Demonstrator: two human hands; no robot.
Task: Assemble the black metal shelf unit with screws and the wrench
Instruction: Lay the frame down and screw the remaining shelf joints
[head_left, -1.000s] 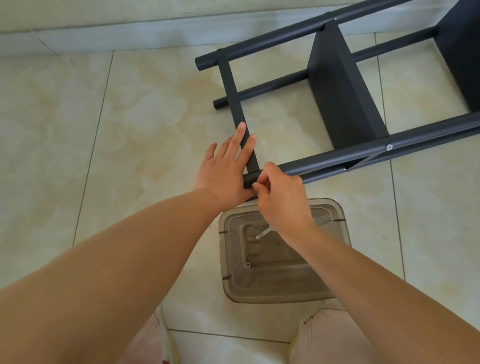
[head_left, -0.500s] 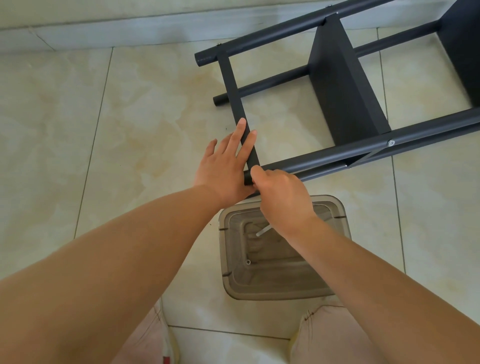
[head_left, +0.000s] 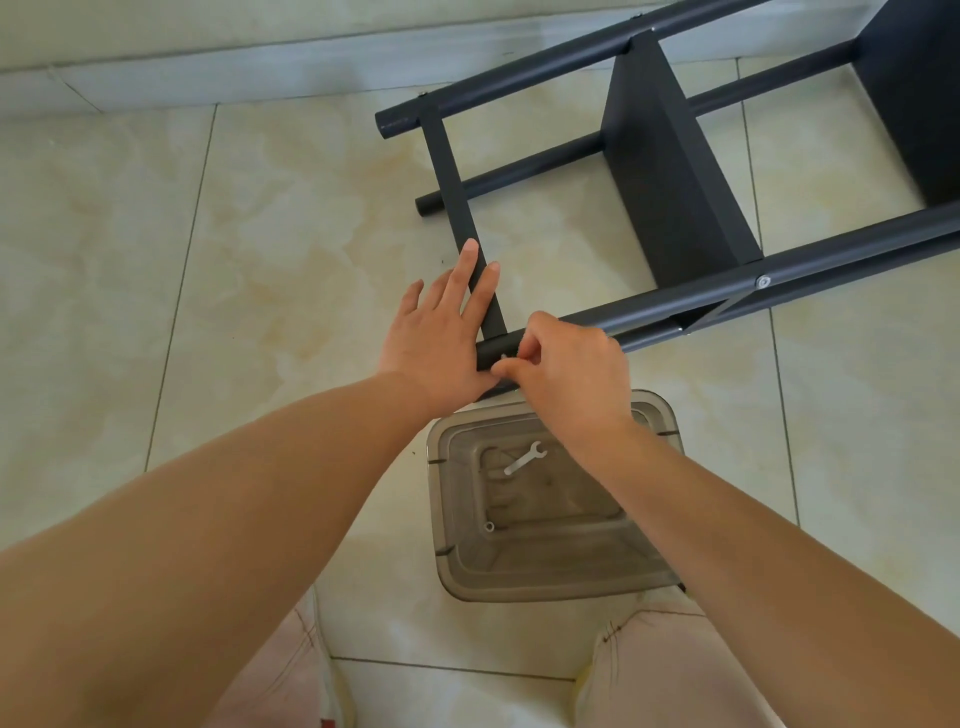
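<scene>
- Pinching at a small screw (head_left: 503, 357) on the near tube end, the right hand (head_left: 566, 379) has its fingertips curled in a closed grip at frame centre.
- Left hand (head_left: 441, 338) lies flat, fingers straight, along the crossbar (head_left: 457, 192).
- Black shelf unit (head_left: 670, 171) lies on its side on the tiled floor (head_left: 260, 234), upper right.
- Since a second ago, the right hand has shifted right, uncovering the tube end and the whole wrench.
- Count: one wrench (head_left: 524, 457) and one loose small metal part (head_left: 489, 527) in one clear container (head_left: 545, 571); one fitted bolt (head_left: 763, 282).
</scene>
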